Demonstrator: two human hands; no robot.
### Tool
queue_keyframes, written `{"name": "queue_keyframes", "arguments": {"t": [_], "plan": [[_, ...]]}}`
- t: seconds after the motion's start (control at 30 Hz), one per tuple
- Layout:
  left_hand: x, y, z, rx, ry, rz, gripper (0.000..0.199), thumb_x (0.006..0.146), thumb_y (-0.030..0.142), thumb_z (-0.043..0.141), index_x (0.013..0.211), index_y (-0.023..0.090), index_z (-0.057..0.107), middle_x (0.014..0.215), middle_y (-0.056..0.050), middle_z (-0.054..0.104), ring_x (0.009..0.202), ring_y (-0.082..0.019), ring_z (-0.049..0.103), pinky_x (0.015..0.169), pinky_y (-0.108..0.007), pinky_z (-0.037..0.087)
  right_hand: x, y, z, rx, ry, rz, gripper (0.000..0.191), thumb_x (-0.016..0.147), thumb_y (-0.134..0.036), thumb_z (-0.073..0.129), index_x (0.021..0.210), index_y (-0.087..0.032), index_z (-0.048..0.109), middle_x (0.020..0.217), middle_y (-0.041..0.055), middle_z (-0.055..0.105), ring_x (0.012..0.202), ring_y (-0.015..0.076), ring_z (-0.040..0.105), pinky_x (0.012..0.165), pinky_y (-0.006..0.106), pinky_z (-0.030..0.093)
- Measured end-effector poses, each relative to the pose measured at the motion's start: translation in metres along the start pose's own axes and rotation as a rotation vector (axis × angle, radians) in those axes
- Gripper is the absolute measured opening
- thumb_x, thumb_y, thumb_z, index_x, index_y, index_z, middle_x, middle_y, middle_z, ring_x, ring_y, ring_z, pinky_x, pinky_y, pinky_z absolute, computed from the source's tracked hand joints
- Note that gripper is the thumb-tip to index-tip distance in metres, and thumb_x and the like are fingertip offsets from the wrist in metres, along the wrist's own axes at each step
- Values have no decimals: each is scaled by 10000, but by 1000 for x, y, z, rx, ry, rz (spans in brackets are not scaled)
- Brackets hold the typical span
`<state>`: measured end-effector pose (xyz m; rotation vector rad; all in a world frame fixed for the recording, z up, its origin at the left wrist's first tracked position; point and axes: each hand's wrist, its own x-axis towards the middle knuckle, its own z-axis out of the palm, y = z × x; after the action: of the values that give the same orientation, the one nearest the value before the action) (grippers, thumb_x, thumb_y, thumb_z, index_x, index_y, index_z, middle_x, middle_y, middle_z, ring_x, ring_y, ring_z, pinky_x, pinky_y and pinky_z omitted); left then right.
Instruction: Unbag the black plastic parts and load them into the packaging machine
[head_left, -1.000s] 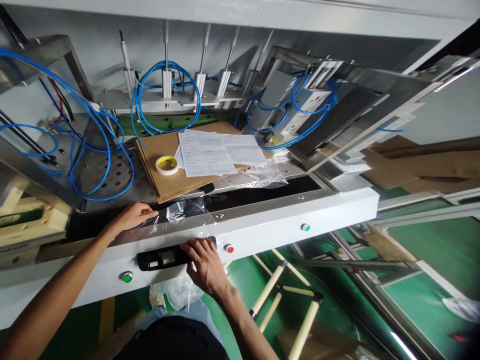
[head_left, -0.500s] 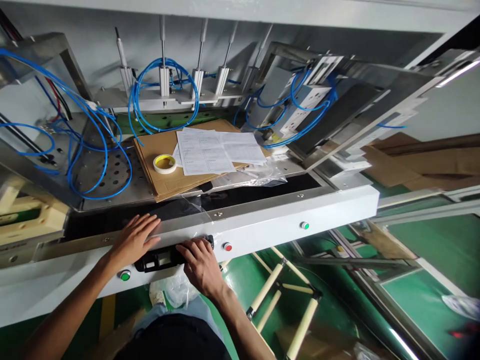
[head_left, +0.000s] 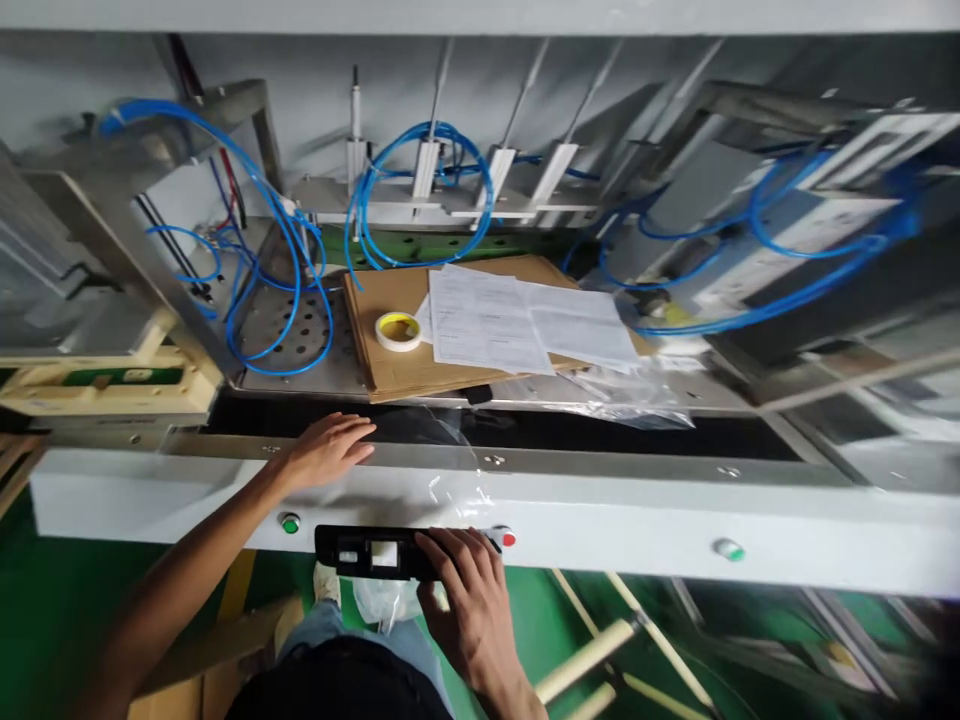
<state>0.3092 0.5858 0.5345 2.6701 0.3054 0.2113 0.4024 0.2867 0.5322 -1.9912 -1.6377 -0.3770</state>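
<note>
My right hand (head_left: pixel 471 600) is wrapped round the right end of a long black plastic part (head_left: pixel 361 553) with rectangular openings. It holds the part level in front of the white machine edge, below my left hand. My left hand (head_left: pixel 330 452) rests with fingers stretched out at the metal ledge, beside a sheet of clear plastic film (head_left: pixel 450 465). The film drapes over the ledge and the white front. Whether my left fingers touch it, I cannot tell. Another crumpled clear bag (head_left: pixel 386 600) shows below the black part.
Cardboard sheets (head_left: pixel 382 375) carry printed papers (head_left: pixel 487 320) and a tape roll (head_left: pixel 398 332). Blue air hoses (head_left: pixel 364 215) loop around the cylinders. A red button (head_left: pixel 508 538) and green buttons (head_left: pixel 290 523) sit on the front panel (head_left: pixel 615 525). A pipe frame (head_left: pixel 585 662) stands below.
The view has swung left and levelled. My right hand has drawn the black part down, away from the ledge and from my left hand, which stays at the ledge.
</note>
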Motion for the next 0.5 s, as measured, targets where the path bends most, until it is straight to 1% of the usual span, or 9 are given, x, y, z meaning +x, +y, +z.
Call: {"name": "queue_keyframes", "arguments": {"t": [0.1,0.17,0.27,0.33,0.37,0.43,0.47,0.5], "plan": [[-5,3,-8,-26,67,-31,387,1038,372,565,1375,219,678,1476,-107,689,1387,-263,631,1246,-489,441,6,5,3,1,6,-29,481,859,-42,538,1299,-217,625,1188,82,714,1126,276,616,1062,510,487],[-17,10,-16,-53,122,-42,385,1041,378,558,1362,207,684,1465,-123,693,1376,-274,636,1243,-506,444,10,4,1,-2,5,-43,480,869,-48,527,1306,-221,627,1174,78,718,1111,274,621,1044,506,498],[-48,26,-31,-179,230,-90,418,1072,403,478,1371,188,675,1435,-153,699,1349,-273,646,1185,-480,505,18,-2,-10,0,29,-60,463,901,-69,521,1325,-220,625,1159,77,725,1097,267,629,1031,494,508],[-74,40,-40,-415,279,-182,444,1066,462,489,1384,212,674,1438,-143,695,1346,-280,646,1149,-453,530,25,-5,-19,2,63,-71,417,933,-102,538,1323,-216,628,1154,81,728,1093,260,635,1022,476,512],[-86,49,-43,-535,253,-214,481,1048,509,518,1408,226,662,1442,-136,697,1354,-292,643,1149,-453,525,29,-6,-22,2,85,-79,388,948,-122,552,1316,-215,632,1150,82,729,1093,256,638,1021,467,513],[-106,69,-46,-745,153,-290,580,979,589,618,1436,233,653,1391,-130,735,1302,-314,679,1114,-436,543,36,-8,-27,-3,138,-113,339,969,-144,586,1294,-223,642,1137,77,735,1097,243,646,1042,452,504],[-113,79,-47,-804,103,-333,585,948,606,659,1393,228,692,1317,-125,773,1233,-315,717,1060,-407,570,39,-8,-27,-9,170,-137,325,971,-138,602,1277,-233,649,1128,69,740,1104,235,650,1069,448,490],[-119,89,-48,-827,72,-382,549,926,609,688,1315,225,748,1218,-114,810,1138,-304,754,979,-366,596,42,-9,-26,-15,201,-158,316,968,-124,616,1258,-244,656,1117,59,745,1117,229,654,1104,450,468]]}}
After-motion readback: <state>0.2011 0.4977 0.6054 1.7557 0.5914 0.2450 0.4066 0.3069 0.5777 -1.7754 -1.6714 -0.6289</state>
